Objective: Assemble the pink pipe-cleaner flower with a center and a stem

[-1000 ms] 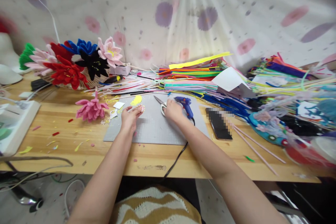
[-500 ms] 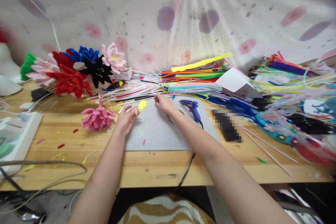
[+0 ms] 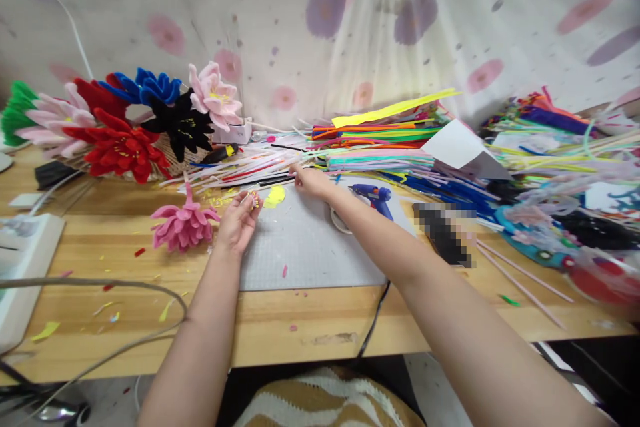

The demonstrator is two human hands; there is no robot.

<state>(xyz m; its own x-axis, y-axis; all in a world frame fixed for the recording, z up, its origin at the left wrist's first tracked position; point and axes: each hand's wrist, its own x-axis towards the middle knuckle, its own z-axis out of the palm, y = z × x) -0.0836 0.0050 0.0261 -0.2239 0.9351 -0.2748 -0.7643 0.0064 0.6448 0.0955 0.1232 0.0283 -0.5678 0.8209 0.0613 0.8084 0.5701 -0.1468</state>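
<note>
My left hand (image 3: 239,221) is closed, palm partly up, with a small pale pink-and-yellow piece (image 3: 255,199) between thumb and fingers; its kind is too small to tell. Just right of it lies a round yellow patch (image 3: 275,197) on the grey cutting mat (image 3: 310,257). My right hand (image 3: 311,181) reaches to the mat's far edge, beside the loose pipe cleaners (image 3: 250,173). Its fingers are curled together, and what they pinch, if anything, cannot be made out. A pink pipe-cleaner flower (image 3: 185,225) sits on the table left of my left hand.
A blue glue gun (image 3: 371,195) and a tape roll (image 3: 340,220) lie by my right forearm, near a blurred-out dark phone-like object (image 3: 443,235). Several fuzzy flowers (image 3: 120,147) stand at the back left. Bundled pipe cleaners (image 3: 380,140) fill the back. A cable (image 3: 150,287) loops at left.
My right hand has shifted slightly toward the back, near the loose pipe cleaners. The piece in my left hand has turned, showing more yellow. The view has moved a little.
</note>
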